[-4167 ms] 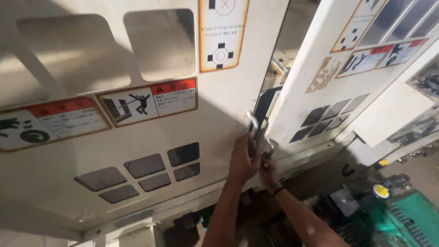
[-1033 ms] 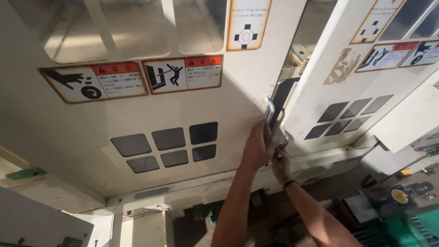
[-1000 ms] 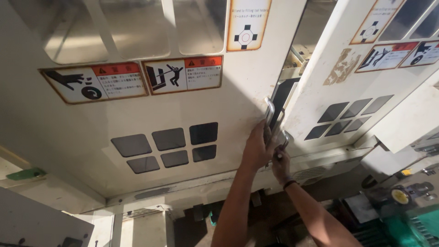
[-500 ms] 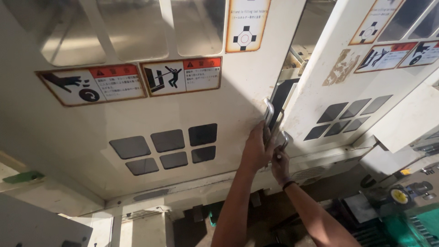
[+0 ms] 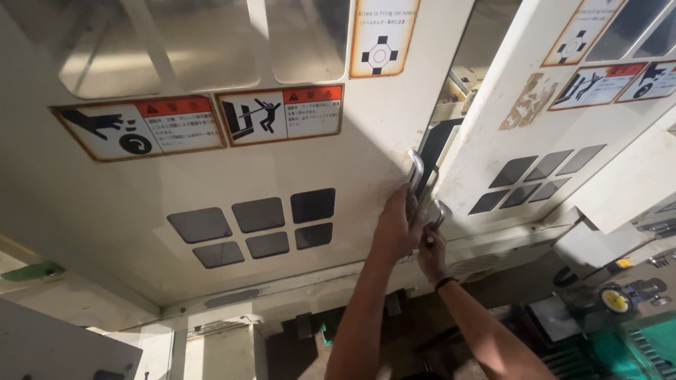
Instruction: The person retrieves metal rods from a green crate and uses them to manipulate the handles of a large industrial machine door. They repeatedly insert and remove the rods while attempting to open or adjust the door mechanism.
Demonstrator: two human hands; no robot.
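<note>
The left hand (image 5: pixel 394 229) has its fingers wrapped tight around the metal handle (image 5: pixel 415 176) on the edge of the left door panel (image 5: pixel 282 169). Just beside those fingers, slightly lower, the right hand (image 5: pixel 431 252) grips a second handle (image 5: pixel 438 211) on the right door panel (image 5: pixel 528 162). Above the fingers a dark gap runs between the two panels. Warning stickers (image 5: pixel 282 116) sit up and to the left of them.

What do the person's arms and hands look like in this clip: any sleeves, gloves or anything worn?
Both forearms are bare, with no sleeves in view. The left hand and the right hand are ungloved. The only thing worn is a thin dark band around the right wrist. No rings, markings or cables can be made out.
</note>
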